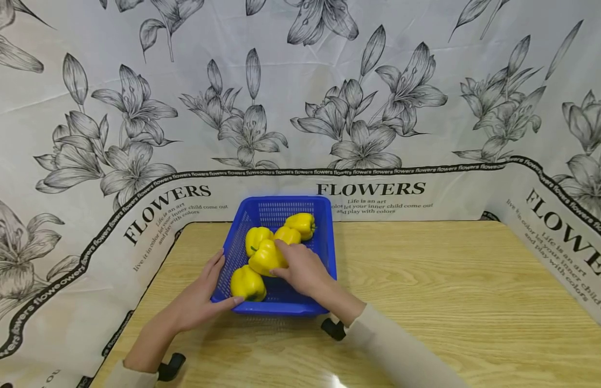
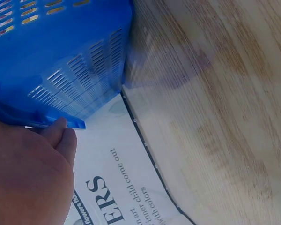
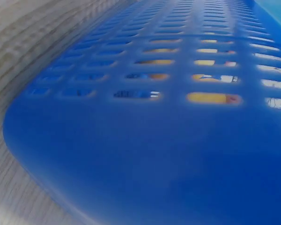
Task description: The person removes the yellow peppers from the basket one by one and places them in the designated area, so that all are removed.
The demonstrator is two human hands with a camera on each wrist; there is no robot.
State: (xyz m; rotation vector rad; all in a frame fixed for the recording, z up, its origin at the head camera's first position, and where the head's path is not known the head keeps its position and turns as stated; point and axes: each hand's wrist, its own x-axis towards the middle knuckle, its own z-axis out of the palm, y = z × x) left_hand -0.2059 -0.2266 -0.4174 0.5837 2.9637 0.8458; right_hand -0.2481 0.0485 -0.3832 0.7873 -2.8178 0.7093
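A blue plastic basket [image 1: 281, 308] with slotted walls holds several yellow bell peppers. My left hand [image 1: 200, 299] grips its rim at the front left corner, thumb on the front edge. In the left wrist view, the left hand's fingers [image 2: 65, 143] bend at the basket's rim [image 2: 77, 123]. Inside the basket, my right hand [image 1: 302, 267] holds a yellow bell pepper [image 1: 266, 260] between thumb and fingers. Around it lie a front left pepper [image 1: 247, 283], one at the left [image 1: 258, 238] and one at the back right [image 1: 302, 224]. The right wrist view shows only the basket's outer wall [image 3: 131, 154], hiding the right hand.
The basket stands on a wood-grain table [image 1: 426, 291], near its back edge. A white flower-printed cloth [image 1: 261, 108] hangs behind and along both sides. Black wrist-worn pieces show at the left wrist [image 1: 171, 367] and right wrist [image 1: 333, 328].
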